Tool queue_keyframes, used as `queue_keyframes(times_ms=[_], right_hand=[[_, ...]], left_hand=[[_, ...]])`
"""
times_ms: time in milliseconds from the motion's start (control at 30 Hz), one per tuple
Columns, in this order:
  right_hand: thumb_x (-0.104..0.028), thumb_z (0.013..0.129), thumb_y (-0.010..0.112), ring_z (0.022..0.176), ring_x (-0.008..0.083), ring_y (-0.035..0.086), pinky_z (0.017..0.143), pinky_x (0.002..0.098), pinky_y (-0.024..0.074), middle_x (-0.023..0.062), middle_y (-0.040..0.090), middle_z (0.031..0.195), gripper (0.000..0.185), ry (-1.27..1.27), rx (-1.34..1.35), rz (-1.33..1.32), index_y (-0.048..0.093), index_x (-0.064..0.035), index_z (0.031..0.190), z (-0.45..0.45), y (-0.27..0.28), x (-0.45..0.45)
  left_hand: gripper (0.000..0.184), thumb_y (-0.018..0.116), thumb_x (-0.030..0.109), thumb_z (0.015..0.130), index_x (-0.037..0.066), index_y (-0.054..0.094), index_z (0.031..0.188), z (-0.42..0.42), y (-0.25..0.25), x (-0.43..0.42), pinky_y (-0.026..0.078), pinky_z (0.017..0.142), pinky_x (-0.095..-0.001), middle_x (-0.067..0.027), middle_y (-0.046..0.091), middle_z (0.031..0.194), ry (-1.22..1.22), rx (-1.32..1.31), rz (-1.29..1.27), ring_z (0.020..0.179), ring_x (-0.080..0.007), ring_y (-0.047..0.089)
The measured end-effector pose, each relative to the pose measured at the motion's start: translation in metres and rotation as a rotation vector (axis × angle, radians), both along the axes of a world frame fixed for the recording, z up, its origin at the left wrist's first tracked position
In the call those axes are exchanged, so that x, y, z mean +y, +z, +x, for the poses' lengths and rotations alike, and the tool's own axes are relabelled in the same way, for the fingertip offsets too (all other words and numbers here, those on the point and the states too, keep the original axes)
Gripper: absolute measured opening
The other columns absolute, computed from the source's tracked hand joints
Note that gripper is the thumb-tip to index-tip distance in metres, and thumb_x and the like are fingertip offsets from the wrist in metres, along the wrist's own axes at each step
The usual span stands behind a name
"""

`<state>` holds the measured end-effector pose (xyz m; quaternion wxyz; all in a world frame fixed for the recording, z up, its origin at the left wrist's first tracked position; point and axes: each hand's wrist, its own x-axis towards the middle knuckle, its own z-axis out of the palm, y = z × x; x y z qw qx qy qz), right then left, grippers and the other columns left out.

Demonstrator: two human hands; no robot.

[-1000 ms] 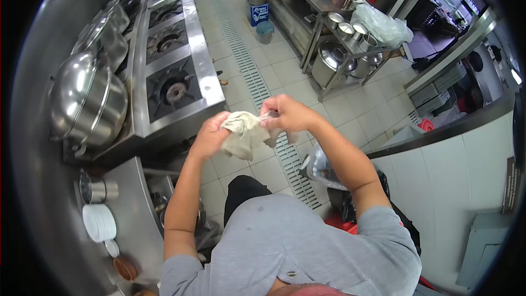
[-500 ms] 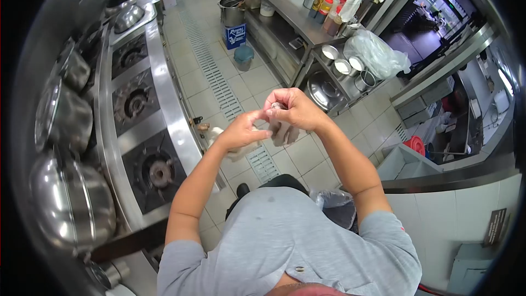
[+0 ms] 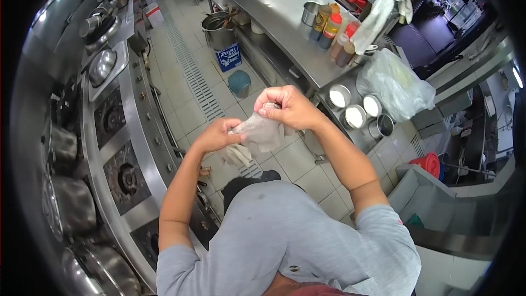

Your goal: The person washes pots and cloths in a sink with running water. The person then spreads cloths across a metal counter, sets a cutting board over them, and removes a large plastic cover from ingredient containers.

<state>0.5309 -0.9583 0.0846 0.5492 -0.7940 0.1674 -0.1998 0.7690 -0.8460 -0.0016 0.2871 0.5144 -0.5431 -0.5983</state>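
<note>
A thin, see-through whitish piece of material (image 3: 262, 134), perhaps plastic film or fine mesh, hangs stretched between my two hands. Its left edge is pinched between the thumb and fingers of my left hand (image 3: 217, 135). My right hand (image 3: 290, 108), a little higher, grips the upper edge with thumb and curled fingers. Just below my left hand a cream-coloured cloth (image 3: 238, 154) shows; what supports it is hidden. Exactly what kind of item I hold cannot be made out.
A stove range (image 3: 121, 172) with pots runs along the left. On the right stands a steel table (image 3: 274, 8) with sauce bottles (image 3: 331, 28), white-filled containers (image 3: 355, 116) and a plastic bag (image 3: 395, 85). A blue-lidded bucket (image 3: 239, 83) sits on the tiled floor.
My hands have moved apart, the left one going left and slightly down, so the whitish material is now spread between them. The view has shifted toward the right-hand table.
</note>
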Motion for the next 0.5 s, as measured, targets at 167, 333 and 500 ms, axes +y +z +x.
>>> queue_keyframes(times_ms=[167,333,500], right_hand=[[-0.013,0.09,0.067,0.071,0.0034,0.051,0.064,0.0228,0.043,-0.0034,0.063,0.078,0.011,-0.101,0.017,0.056,0.069,-0.0034,0.096,0.042,-0.017,-0.109],[-0.011,0.09,0.068,0.07,0.0021,0.049,0.063,0.0219,0.0421,-0.0048,0.061,0.076,0.01,-0.272,-0.007,0.022,0.069,-0.0036,0.096,0.092,-0.045,-0.213],[-0.01,0.09,0.068,0.069,0.0019,0.051,0.062,0.0211,0.0423,-0.0053,0.063,0.078,0.008,-0.499,-0.001,0.253,0.069,-0.0043,0.096,0.133,-0.084,-0.31]], left_hand=[[0.022,0.074,0.019,0.082,-0.001,0.069,0.092,0.069,-0.038,-0.092,0.047,0.075,-0.035,-0.0113,0.058,0.086,0.122,-0.564,-0.244,0.085,-0.0234,0.059],[0.026,0.074,0.022,0.081,-0.001,0.066,0.091,0.153,-0.056,-0.19,0.047,0.076,-0.0362,-0.0139,0.061,0.088,0.132,-0.625,-0.246,0.086,-0.0263,0.06],[0.019,0.072,0.017,0.083,0.002,0.065,0.092,0.239,-0.06,-0.289,0.045,0.074,-0.031,-0.0064,0.059,0.086,0.158,-0.311,-0.02,0.081,-0.0139,0.055]])
